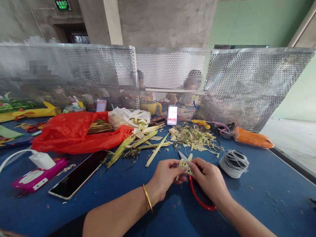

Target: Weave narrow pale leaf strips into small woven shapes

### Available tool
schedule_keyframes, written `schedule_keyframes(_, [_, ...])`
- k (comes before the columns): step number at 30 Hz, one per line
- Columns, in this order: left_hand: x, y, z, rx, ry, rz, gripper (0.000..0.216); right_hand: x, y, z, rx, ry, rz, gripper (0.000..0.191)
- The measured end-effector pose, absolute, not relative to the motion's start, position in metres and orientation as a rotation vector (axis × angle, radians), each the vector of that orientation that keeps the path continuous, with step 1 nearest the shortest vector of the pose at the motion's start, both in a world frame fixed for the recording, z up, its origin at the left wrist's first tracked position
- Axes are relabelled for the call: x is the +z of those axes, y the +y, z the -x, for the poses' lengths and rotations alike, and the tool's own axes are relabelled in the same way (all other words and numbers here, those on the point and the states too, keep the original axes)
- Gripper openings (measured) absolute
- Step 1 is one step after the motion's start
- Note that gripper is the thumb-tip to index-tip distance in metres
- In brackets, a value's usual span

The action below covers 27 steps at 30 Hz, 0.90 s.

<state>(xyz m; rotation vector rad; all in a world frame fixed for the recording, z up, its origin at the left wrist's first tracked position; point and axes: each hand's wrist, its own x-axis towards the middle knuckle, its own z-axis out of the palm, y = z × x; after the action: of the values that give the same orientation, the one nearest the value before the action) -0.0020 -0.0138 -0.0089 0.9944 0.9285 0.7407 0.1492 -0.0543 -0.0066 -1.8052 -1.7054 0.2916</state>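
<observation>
My left hand point(165, 177), with a gold bangle at the wrist, and my right hand point(209, 179) meet over the blue table point(138, 207). Both pinch a small folded piece of pale green leaf strips point(185, 163). Red-handled scissors point(197, 194) lie under my right hand, their blade tip poking out beside the leaf piece. I cannot tell whether the right hand also grips the scissors. A spool of white thread point(234, 163) stands just right of my right hand.
Long leaf strips point(140, 140) and a pile of trimmings point(195, 136) lie behind my hands. A red plastic bag point(74, 131), a dark phone point(76, 176) and a pink phone point(37, 177) are at left. A perforated metal screen point(160, 79) bounds the far edge, with people behind it.
</observation>
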Motion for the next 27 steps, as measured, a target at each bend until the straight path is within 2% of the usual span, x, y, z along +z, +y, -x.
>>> schedule_keyframes(4, [-0.007,-0.006,0.006,0.783,0.955,-0.976,0.018,0.007,-0.054,-0.154,0.387,-1.695,1.656,0.022])
schedule_keyframes(7, [-0.006,-0.005,0.008,0.764,0.952,-1.003,0.017,0.010,-0.053,-0.153,0.616,-1.631,1.467,0.019])
schedule_keyframes(17, [-0.006,-0.007,0.006,0.761,0.953,-1.096,0.026,-0.002,-0.049,-0.147,0.982,-1.309,1.299,0.028])
schedule_keyframes(27, [-0.007,-0.008,0.004,0.734,0.986,-1.067,0.016,-0.007,-0.047,-0.148,0.944,-1.386,1.475,0.024])
